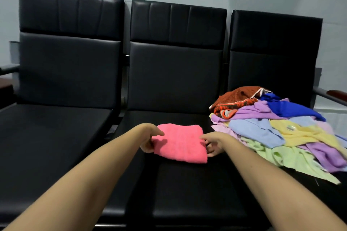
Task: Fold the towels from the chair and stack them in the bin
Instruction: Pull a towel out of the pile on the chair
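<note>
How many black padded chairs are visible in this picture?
3: the left black padded chair, the middle chair under the folded pink towel, and the right chair under the heap of unfolded coloured towels. More may lie outside the frame.

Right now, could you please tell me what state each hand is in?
The left hand grips the left edge of the folded pink towel.
The right hand grips its right edge.

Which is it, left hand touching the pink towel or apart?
Touching. The head view shows the left hand pinching the pink towel at its left edge, thumb on top, fingers underneath.
</note>
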A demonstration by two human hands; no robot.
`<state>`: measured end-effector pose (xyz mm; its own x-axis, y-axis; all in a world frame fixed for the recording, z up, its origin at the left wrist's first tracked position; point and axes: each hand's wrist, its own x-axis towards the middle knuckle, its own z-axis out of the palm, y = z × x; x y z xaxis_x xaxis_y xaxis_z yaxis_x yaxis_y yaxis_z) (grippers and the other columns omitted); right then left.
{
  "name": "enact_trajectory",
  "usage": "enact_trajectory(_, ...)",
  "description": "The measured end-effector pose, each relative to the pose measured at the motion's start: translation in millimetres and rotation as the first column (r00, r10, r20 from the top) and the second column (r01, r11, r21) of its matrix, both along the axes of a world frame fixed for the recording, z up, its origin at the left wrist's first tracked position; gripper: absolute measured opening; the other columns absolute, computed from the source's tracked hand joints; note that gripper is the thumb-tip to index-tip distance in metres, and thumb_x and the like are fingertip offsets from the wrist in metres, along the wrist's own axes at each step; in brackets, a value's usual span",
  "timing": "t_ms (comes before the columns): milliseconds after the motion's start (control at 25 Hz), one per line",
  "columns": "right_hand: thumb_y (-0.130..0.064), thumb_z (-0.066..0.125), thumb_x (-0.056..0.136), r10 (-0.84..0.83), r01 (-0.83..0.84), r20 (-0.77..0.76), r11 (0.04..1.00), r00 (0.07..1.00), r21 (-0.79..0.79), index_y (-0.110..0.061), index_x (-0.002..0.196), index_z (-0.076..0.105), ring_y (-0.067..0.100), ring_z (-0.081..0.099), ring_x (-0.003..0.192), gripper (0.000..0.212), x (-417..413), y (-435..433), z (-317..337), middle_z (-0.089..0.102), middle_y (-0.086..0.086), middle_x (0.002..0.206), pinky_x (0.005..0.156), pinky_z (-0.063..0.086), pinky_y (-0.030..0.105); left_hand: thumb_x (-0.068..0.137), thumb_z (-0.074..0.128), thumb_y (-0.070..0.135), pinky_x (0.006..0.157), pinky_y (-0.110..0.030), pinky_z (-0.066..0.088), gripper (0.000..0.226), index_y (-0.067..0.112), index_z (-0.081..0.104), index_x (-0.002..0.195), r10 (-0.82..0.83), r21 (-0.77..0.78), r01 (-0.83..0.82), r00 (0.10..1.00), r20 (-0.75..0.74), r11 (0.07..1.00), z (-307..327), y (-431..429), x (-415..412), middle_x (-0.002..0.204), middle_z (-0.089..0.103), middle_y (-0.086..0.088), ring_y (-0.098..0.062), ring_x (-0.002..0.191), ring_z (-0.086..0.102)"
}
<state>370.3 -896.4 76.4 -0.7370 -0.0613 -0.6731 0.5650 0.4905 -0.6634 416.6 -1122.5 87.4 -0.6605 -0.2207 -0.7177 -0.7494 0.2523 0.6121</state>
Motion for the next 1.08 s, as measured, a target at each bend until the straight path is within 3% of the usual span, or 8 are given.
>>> enact_trajectory(80,-0.029,0.055,0.094,-0.108,0.107,-0.007,0.990,0.994,-0.093,-0.008,0.119,0.048,0.022,0.056,0.089,0.034,-3,-10,-13,0.054,0.009,0.102,0.077,0.047,0.036,0.093,0.054,0.039,0.054,-0.024,0.031,0.030,0.011,0.050,0.083,0.050,-0.091,-0.052,0.999,-0.020,0.994,-8,8,-1,0.071,0.044,-0.004,-0.015,0.061,0.039)
enact_trajectory(160,-0.030,0.061,0.090,-0.168,0.161,-0.038,0.976,0.985,-0.147,-0.008,0.126,0.049,0.028,0.056,0.111,0.044,-2,-15,-22,0.056,0.011,0.123,0.087,0.047,0.039,0.089,0.061,0.037,0.054,-0.024,0.031,0.034,0.012,0.043,0.073,0.045,-0.092,-0.049,0.998,-0.051,0.995,-15,10,1,0.067,0.039,-0.003,-0.015,0.062,0.037)
enact_trajectory(320,-0.033,0.067,0.085,-0.201,0.183,-0.081,0.966,0.976,-0.183,-0.007,0.127,0.052,0.029,0.054,0.117,0.052,1,-16,-26,0.056,0.013,0.128,0.098,0.045,0.038,0.084,0.066,0.022,0.080,-0.031,0.047,0.024,0.012,0.049,0.097,0.031,0.095,-0.015,0.984,-0.176,0.995,-17,15,-1,0.087,0.054,-0.008,-0.024,0.094,0.056)
enact_trajectory(480,-0.023,0.065,0.079,-0.224,0.181,-0.116,0.937,0.968,-0.299,-0.010,0.101,0.063,0.027,0.055,0.111,0.026,0,-13,-20,0.061,0.011,0.120,0.096,0.045,0.034,0.083,0.057,0.011,0.058,-0.032,0.057,0.025,0.010,0.055,0.108,0.058,0.276,-0.008,0.983,-0.175,0.961,-6,13,-3,0.086,0.061,-0.012,-0.025,0.075,0.060)
enact_trajectory(600,-0.018,0.062,0.078,-0.272,0.212,-0.130,0.912,0.953,-0.350,-0.011,0.088,0.059,0.029,0.055,0.104,0.012,4,-7,-9,0.061,0.012,0.108,0.086,0.046,0.034,0.082,0.066,0.024,0.052,-0.031,0.057,0.019,0.012,0.065,0.097,0.062,0.351,-0.010,0.989,-0.138,0.936,-2,13,0,0.079,0.069,-0.010,-0.023,0.075,0.063)
enact_trajectory(840,-0.008,0.061,0.078,-0.283,0.151,-0.239,0.878,0.929,-0.454,-0.015,0.120,0.058,0.029,0.059,0.096,0.043,9,13,5,0.063,0.012,0.103,0.077,0.050,0.036,0.088,0.056,0.002,0.082,-0.041,0.048,0.010,0.007,0.058,0.096,0.202,0.524,0.019,0.910,-0.362,0.852,2,24,10,0.092,0.063,-0.011,-0.023,0.083,0.059)
enact_trajectory(960,-0.012,0.056,0.089,-0.197,0.115,-0.220,0.935,0.955,-0.337,-0.013,0.125,0.053,0.025,0.058,0.089,0.036,16,19,2,0.062,0.008,0.095,0.068,0.047,0.030,0.086,0.059,0.008,0.086,-0.041,0.050,0.024,0.007,0.059,0.111,0.103,0.494,0.047,0.957,-0.272,0.868,-13,24,10,0.103,0.065,-0.012,-0.025,0.095,0.061)
enact_trajectory(1080,-0.025,0.055,0.094,-0.170,0.141,-0.147,0.972,0.974,-0.188,-0.010,0.130,0.047,0.026,0.056,0.110,0.040,21,19,-17,0.060,0.010,0.120,0.081,0.049,0.035,0.088,0.063,0.023,0.100,-0.046,0.044,0.047,0.008,0.050,0.130,-0.031,0.374,0.096,0.984,-0.178,0.922,-32,24,4,0.128,0.057,-0.014,-0.029,0.117,0.055)
